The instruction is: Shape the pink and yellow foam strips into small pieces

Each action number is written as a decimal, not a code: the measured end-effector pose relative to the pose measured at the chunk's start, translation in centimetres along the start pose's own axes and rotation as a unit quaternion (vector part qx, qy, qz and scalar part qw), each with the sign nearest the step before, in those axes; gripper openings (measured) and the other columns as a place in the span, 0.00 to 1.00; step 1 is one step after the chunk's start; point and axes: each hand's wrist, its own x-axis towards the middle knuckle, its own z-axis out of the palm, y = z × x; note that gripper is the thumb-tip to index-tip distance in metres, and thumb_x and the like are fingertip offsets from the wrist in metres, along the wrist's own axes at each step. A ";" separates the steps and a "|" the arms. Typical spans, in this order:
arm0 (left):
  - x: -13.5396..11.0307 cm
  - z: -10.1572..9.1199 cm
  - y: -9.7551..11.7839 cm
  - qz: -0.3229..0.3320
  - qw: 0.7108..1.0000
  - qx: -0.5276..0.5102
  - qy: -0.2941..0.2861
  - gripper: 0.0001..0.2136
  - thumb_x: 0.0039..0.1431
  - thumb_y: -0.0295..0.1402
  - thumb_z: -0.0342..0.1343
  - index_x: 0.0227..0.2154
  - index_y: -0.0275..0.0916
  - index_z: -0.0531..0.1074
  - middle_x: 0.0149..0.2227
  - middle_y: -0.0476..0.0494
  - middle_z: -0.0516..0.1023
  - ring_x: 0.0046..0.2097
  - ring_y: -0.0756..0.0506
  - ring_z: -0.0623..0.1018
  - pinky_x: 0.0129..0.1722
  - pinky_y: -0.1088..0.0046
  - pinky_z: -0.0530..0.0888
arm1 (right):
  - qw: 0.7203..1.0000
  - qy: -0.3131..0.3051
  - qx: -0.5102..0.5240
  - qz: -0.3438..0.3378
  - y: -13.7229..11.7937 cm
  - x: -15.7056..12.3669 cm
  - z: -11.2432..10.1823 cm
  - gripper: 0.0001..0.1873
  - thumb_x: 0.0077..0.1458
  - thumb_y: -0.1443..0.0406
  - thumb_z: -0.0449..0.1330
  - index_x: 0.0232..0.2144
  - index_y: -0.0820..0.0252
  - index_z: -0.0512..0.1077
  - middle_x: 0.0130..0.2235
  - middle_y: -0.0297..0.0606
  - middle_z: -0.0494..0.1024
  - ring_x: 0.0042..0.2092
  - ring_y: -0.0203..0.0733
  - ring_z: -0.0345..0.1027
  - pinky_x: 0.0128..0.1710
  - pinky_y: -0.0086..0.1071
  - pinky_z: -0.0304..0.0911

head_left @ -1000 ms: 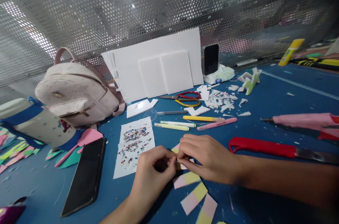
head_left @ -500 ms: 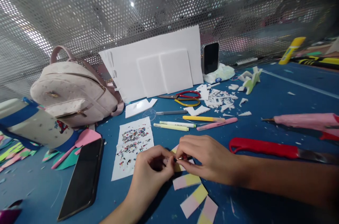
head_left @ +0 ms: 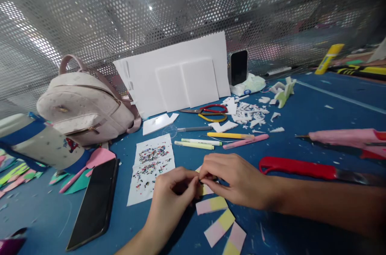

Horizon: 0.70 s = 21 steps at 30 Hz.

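Left fingers and right fingers, grasp unclear, partly hide a pink-and-yellow strip.

I can read no words or numbers from here. The blue emblem on the pale packet is too small for me to make out, and so are the dark markings on the yellow stick and the backpack's metal badge.

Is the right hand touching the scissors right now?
No, the right hand is close beside the left hand, near the strips, while the scissors lie farther back, beyond the pens.
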 end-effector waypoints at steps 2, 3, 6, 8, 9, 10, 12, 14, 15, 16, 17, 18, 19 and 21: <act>-0.2 0.0 0.1 0.035 0.999 0.035 0.001 0.10 0.61 0.30 0.55 0.32 0.37 0.82 0.24 0.47 0.75 0.22 0.52 0.72 0.22 0.80 0.67 | 1.000 -0.003 0.000 0.007 0.0 0.0 0.0 0.05 0.64 0.69 0.54 0.36 0.61 0.70 0.35 0.36 0.73 0.36 0.37 0.66 0.34 0.29 0.57; -0.2 -0.1 0.2 0.051 0.997 0.051 0.005 0.10 0.62 0.30 0.55 0.33 0.37 0.82 0.24 0.47 0.76 0.23 0.52 0.73 0.23 0.80 0.67 | 1.000 -0.003 -0.001 0.011 0.0 0.0 0.0 0.05 0.64 0.69 0.54 0.36 0.61 0.70 0.35 0.36 0.73 0.36 0.37 0.66 0.34 0.29 0.57; -0.3 -0.1 0.4 0.075 0.994 0.078 0.007 0.10 0.62 0.28 0.55 0.34 0.39 0.82 0.25 0.46 0.77 0.26 0.50 0.74 0.25 0.79 0.68 | 1.000 0.002 -0.005 0.018 0.0 0.1 0.0 0.05 0.64 0.69 0.54 0.35 0.61 0.69 0.34 0.35 0.73 0.36 0.37 0.66 0.34 0.29 0.57; -0.3 0.0 0.4 0.079 0.994 0.076 0.004 0.10 0.63 0.28 0.54 0.35 0.39 0.82 0.25 0.46 0.77 0.26 0.50 0.75 0.25 0.78 0.69 | 1.000 0.003 -0.008 0.020 0.0 0.1 0.0 0.05 0.63 0.69 0.54 0.34 0.61 0.69 0.34 0.35 0.73 0.36 0.37 0.65 0.34 0.29 0.56; -0.3 0.0 0.3 0.078 0.994 0.074 0.002 0.10 0.63 0.28 0.54 0.35 0.40 0.82 0.25 0.46 0.77 0.26 0.50 0.75 0.25 0.78 0.69 | 1.000 0.002 -0.011 0.020 0.0 0.0 0.0 0.05 0.63 0.69 0.54 0.34 0.61 0.68 0.34 0.35 0.73 0.36 0.37 0.65 0.34 0.29 0.56; -0.2 0.0 0.3 0.077 0.994 0.072 0.001 0.10 0.64 0.29 0.54 0.36 0.40 0.82 0.25 0.46 0.77 0.26 0.50 0.75 0.25 0.78 0.69 | 1.000 0.000 -0.014 0.020 0.0 0.0 0.0 0.05 0.63 0.69 0.54 0.34 0.61 0.68 0.34 0.35 0.73 0.36 0.37 0.65 0.33 0.30 0.56; -0.2 0.0 0.2 0.074 0.995 0.069 0.000 0.10 0.64 0.29 0.53 0.37 0.40 0.82 0.25 0.47 0.77 0.26 0.50 0.74 0.25 0.78 0.69 | 1.000 -0.004 -0.021 0.022 0.0 0.0 0.1 0.05 0.63 0.69 0.54 0.34 0.61 0.68 0.34 0.35 0.73 0.36 0.37 0.65 0.33 0.30 0.56; -0.2 0.0 0.1 0.069 0.995 0.067 -0.002 0.11 0.65 0.30 0.53 0.37 0.41 0.82 0.25 0.47 0.76 0.26 0.50 0.74 0.25 0.78 0.68 | 0.999 -0.008 -0.026 0.023 0.1 -0.1 0.1 0.04 0.62 0.69 0.54 0.34 0.61 0.68 0.34 0.35 0.73 0.36 0.37 0.65 0.33 0.30 0.56; -0.2 -0.1 0.0 0.068 0.995 0.067 -0.004 0.11 0.65 0.30 0.53 0.37 0.41 0.82 0.25 0.47 0.76 0.25 0.51 0.74 0.25 0.78 0.68 | 0.999 -0.009 -0.027 0.023 0.1 -0.1 0.1 0.04 0.62 0.69 0.54 0.34 0.61 0.68 0.34 0.35 0.73 0.36 0.37 0.65 0.33 0.30 0.56; -0.2 -0.1 0.0 0.068 0.995 0.068 -0.004 0.11 0.65 0.30 0.53 0.37 0.41 0.82 0.25 0.47 0.76 0.25 0.51 0.73 0.25 0.78 0.68 | 0.999 -0.009 -0.030 0.023 0.1 0.0 0.2 0.04 0.63 0.69 0.54 0.34 0.61 0.68 0.34 0.35 0.73 0.36 0.37 0.65 0.33 0.30 0.56; -0.2 -0.1 0.0 0.067 0.995 0.069 -0.006 0.11 0.65 0.29 0.53 0.36 0.41 0.82 0.25 0.48 0.76 0.25 0.51 0.73 0.25 0.78 0.68 | 0.999 -0.009 -0.033 0.022 0.1 0.0 0.2 0.05 0.63 0.69 0.54 0.34 0.61 0.68 0.34 0.35 0.73 0.36 0.37 0.65 0.33 0.30 0.56; -0.2 -0.1 0.1 0.067 0.995 0.071 -0.006 0.11 0.65 0.29 0.53 0.36 0.41 0.82 0.24 0.48 0.76 0.25 0.51 0.73 0.26 0.78 0.68 | 0.999 -0.009 -0.037 0.020 0.1 0.1 0.2 0.05 0.63 0.69 0.54 0.34 0.61 0.68 0.34 0.35 0.72 0.35 0.37 0.65 0.33 0.30 0.55; -0.2 -0.1 0.1 0.066 0.995 0.073 -0.005 0.11 0.65 0.29 0.52 0.35 0.41 0.81 0.24 0.48 0.76 0.26 0.51 0.73 0.26 0.78 0.68 | 0.999 -0.010 -0.042 0.017 0.1 0.1 0.2 0.05 0.63 0.69 0.53 0.34 0.61 0.68 0.34 0.35 0.72 0.35 0.37 0.65 0.32 0.30 0.55; -0.2 0.0 0.2 0.066 0.995 0.079 -0.003 0.12 0.65 0.29 0.52 0.31 0.40 0.80 0.24 0.48 0.76 0.26 0.50 0.74 0.27 0.78 0.68 | 0.998 -0.009 -0.061 0.008 0.0 0.1 0.2 0.06 0.64 0.68 0.53 0.34 0.61 0.67 0.33 0.35 0.72 0.35 0.37 0.65 0.32 0.30 0.54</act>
